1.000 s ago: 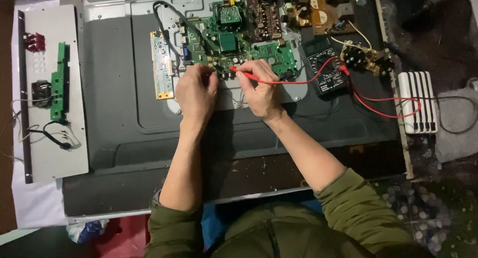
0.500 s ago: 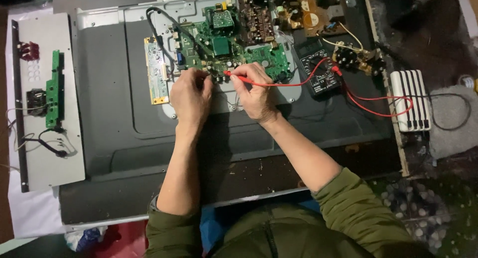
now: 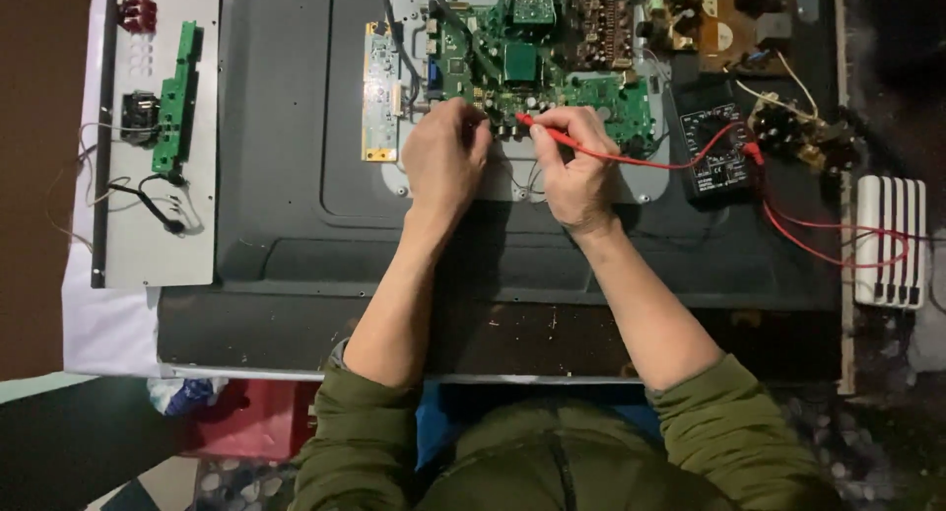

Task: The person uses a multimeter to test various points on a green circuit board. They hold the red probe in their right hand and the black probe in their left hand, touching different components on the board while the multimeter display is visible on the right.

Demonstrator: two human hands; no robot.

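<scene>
Right hand (image 3: 576, 171) pinching red probe (image 3: 552, 136), tip leftward onto circuit board (image 3: 537, 63) lower edge; left hand (image 3: 445, 156) clenched beside, contents hidden.

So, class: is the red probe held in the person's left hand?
No, the red probe is pinched in the right hand; the left hand rests on the green circuit board beside it.

Black multimeter (image 3: 717, 151) — right of board

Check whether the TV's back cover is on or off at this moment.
Off: the green main circuit board and the brown power board lie bare on the grey rear panel, with the right hand probing the green one.
</scene>
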